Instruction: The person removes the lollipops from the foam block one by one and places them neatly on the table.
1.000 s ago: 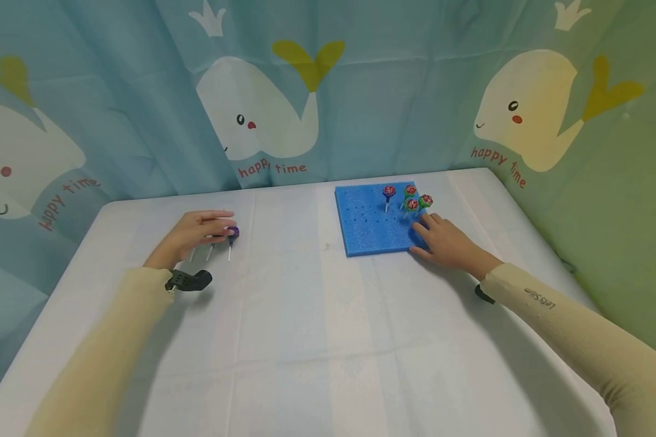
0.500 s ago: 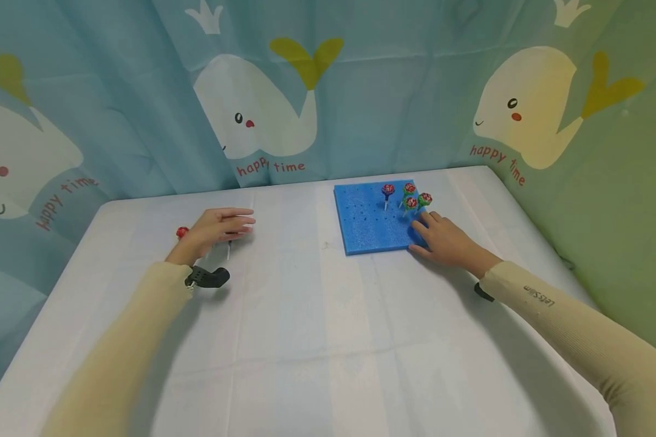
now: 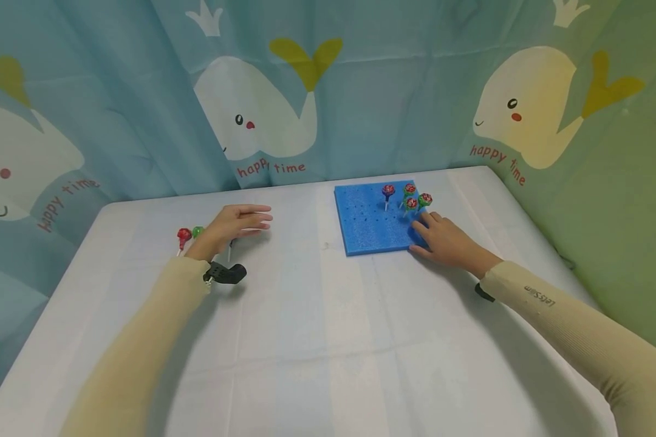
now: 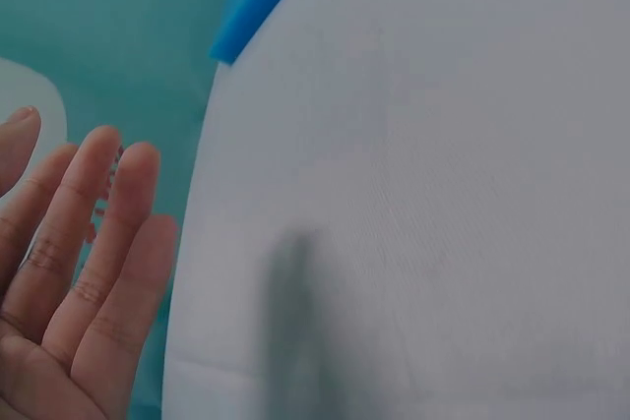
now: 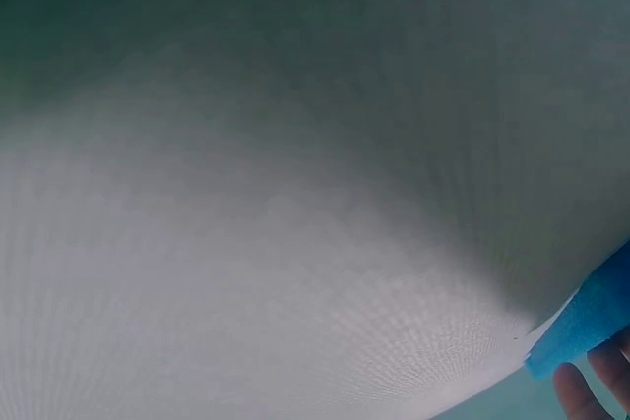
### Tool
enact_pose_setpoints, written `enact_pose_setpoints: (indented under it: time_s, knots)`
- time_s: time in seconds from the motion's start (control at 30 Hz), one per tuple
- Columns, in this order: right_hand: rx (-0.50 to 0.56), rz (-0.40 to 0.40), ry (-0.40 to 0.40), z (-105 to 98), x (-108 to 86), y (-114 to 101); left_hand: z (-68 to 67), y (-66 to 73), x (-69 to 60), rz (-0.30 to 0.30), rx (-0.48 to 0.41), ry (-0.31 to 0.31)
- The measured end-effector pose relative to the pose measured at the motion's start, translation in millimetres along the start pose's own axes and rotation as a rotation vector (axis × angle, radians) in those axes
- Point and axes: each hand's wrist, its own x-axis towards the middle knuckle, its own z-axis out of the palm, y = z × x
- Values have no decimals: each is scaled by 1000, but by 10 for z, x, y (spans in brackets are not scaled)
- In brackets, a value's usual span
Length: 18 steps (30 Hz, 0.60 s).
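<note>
In the head view my left hand [image 3: 231, 228] hovers at the left over the table, its fingers extended toward the right. The left wrist view shows its fingers [image 4: 123, 213] straight and spread, with nothing in them. A red lollipop [image 3: 184, 234] and a green lollipop [image 3: 198, 231] stand behind that hand's wrist. Below the hand a white stick [image 3: 229, 251] shows, its top hidden. My right hand [image 3: 445, 241] rests at the right edge of a blue foam board [image 3: 369, 233], fingers spread over it. Several wrapped lollipops [image 3: 410, 204] stand upright in the board.
Small holes dot the board's left part. A white cloth [image 3: 306, 315] covers the table, whose rear edge meets a whale-print curtain [image 3: 382, 91]. A dark strap device [image 3: 226, 273] sits on the left wrist.
My left hand has moved right and slightly back, away from the lollipops, uncovering the red and green ones. The right hand and board stay in place.
</note>
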Motion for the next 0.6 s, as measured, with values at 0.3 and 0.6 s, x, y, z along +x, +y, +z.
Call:
enact_pose_setpoints:
  time_s: [0.3, 0.6]
  knots:
    - [-6, 2, -10, 2, 0, -4, 136, 86, 114, 21, -16, -5]
    - [1, -2, 4, -3, 5, -10, 331, 170, 263, 65, -31, -28]
